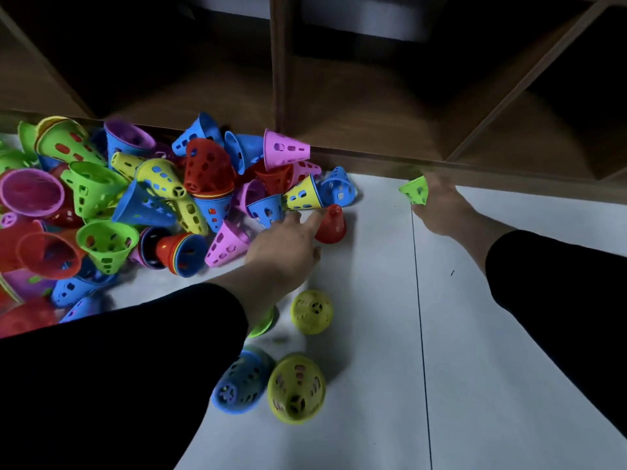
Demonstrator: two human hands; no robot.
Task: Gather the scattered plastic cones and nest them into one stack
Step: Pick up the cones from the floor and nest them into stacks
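Closest to the person, at about six o'clock on the pale floor (373, 334), a blue cone (239, 385) and a yellow-green cone (296, 388) lie on their sides, perforated with slots, with another yellow-green one (312, 312) just beyond; all three are blurred. A green rim (264, 324) peeks from under the left sleeve (118, 368), mostly hidden. The left hand (286, 247) reaches out with fingers straight, fingertips at a small red cone (330, 225) standing upright; whether they touch it I cannot tell. At nine to eleven o'clock sprawls the heap of cones (135, 198), some nested, cut off by the left edge. At one o'clock the right hand (441, 205) holds a green cone (415, 191), fingers blurred. Beyond, wooden shelving (373, 113) stands dark.
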